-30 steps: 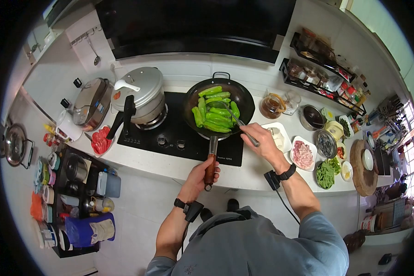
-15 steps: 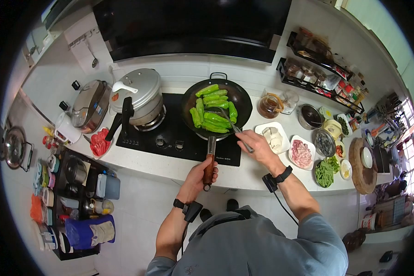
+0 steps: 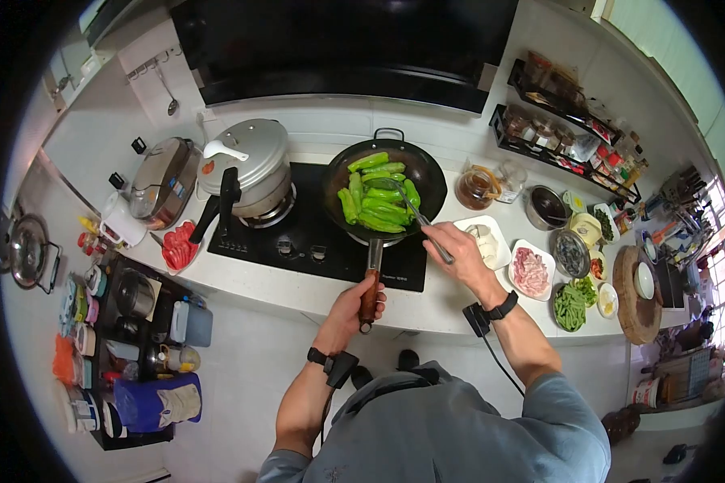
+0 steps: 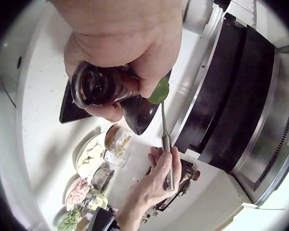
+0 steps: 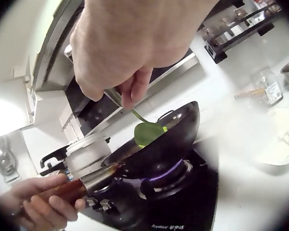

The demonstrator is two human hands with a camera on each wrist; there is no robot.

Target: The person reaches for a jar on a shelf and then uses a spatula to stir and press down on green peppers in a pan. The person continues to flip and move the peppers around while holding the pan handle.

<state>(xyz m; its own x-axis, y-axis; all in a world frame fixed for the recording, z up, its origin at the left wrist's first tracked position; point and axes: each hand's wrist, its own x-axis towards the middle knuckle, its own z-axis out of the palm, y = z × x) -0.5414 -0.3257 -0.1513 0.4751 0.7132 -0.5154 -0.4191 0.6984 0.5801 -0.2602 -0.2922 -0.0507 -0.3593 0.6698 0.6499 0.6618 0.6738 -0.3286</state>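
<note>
In the head view, my left hand [image 3: 350,308] grips the brown wooden handle [image 3: 369,299] of a dark wok [image 3: 429,179]. Whole green peppers [image 3: 385,216] lie in the wok, mostly side by side. A metal ladle [image 3: 418,216] slants into it from the right, its handle in the curled fingers of my right hand [image 3: 461,248]. From the right wrist, the round ladle head [image 5: 148,134] shows green from the peppers, just inside the wok's rim. The left wrist view has the wok handle's end [image 4: 94,86] up close, wrapped by my left fingers.
A blue flame [image 5: 169,174] burns beneath the wok. Left of it, a pressure cooker [image 3: 254,185] stands on the other burner. Plates of white slices [image 3: 483,240] and raw meat [image 3: 531,270], plus green beans [image 3: 569,307], sit to the right. Sliced red tomato [image 3: 179,246] lies far left.
The head view has shifted slightly. My right hand and the ladle dipped a little toward me, then moved back up; the left hand keeps its hold on the wok handle.
</note>
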